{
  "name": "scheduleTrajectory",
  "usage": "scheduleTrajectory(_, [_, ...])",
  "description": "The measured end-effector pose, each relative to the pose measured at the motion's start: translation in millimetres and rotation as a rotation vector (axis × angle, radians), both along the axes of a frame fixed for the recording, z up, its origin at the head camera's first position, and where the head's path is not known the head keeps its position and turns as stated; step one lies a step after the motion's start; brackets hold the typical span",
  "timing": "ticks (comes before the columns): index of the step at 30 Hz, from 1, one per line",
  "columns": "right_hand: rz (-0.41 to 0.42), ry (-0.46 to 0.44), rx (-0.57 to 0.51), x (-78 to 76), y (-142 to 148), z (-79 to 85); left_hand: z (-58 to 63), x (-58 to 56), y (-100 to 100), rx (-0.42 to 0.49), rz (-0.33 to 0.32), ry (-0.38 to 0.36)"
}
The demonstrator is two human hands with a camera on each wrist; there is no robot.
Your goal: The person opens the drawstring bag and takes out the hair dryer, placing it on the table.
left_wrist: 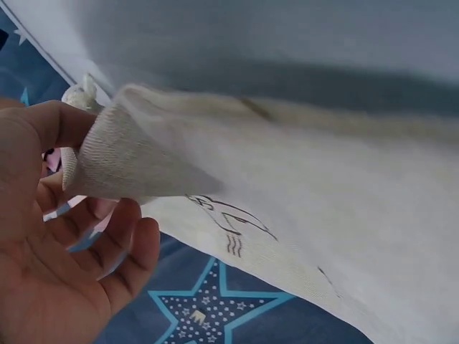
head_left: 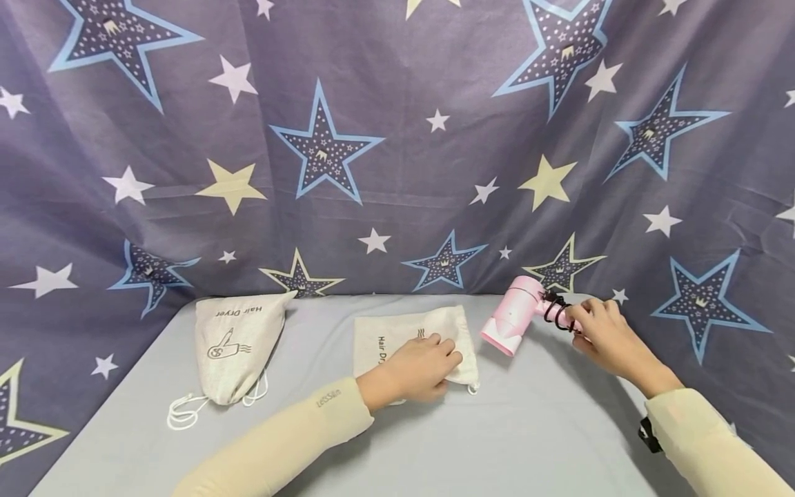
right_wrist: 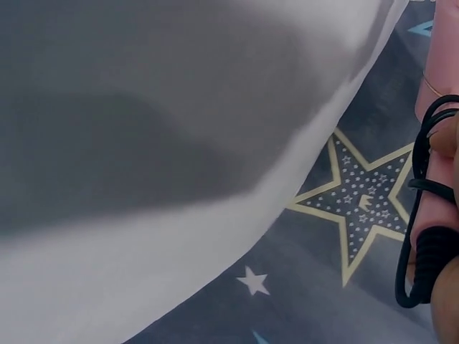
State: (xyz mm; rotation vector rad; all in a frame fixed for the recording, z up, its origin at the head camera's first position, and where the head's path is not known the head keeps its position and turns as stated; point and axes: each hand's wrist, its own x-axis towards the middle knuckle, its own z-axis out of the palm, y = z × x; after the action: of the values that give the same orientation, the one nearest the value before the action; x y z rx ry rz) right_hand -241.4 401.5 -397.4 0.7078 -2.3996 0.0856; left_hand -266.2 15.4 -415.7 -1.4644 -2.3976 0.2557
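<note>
A pink hair dryer (head_left: 514, 314) with a black cord wound round its handle is at the right of the table, nozzle tilted down toward the left. My right hand (head_left: 605, 338) grips it by the handle; in the right wrist view the cord (right_wrist: 423, 186) loops close to the fingers. My left hand (head_left: 419, 369) pinches the open end of a cream cloth pouch (head_left: 369, 338) printed "Hair Dryer". Seen from the left wrist, the pouch's edge (left_wrist: 118, 150) is held between thumb and fingers, and part of the print is covered in the head view.
On the left of the grey-covered table (head_left: 497, 442) lies a second cream drawstring pouch (head_left: 239, 331), its white cords (head_left: 183, 414) trailing at the front. A purple curtain with stars (head_left: 397, 138) hangs along the back and sides.
</note>
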Motion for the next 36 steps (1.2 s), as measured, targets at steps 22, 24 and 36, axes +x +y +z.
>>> scheduleTrajectory(22, [-0.260, -0.319, -0.075, -25.5, 20, -15.9, -0.9, 6.7, 21, -0.068, 0.088, -0.270])
scheduleTrajectory(24, [-0.294, -0.364, -0.079, -27.8, 21, -17.3, -1.9, 6.7, 21, -0.070, 0.092, -0.278])
scheduleTrajectory(36, [-0.437, -0.506, -0.193, -34.6, 15, -17.9, -5.5, 9.5, 24, -0.094, 0.092, -0.264])
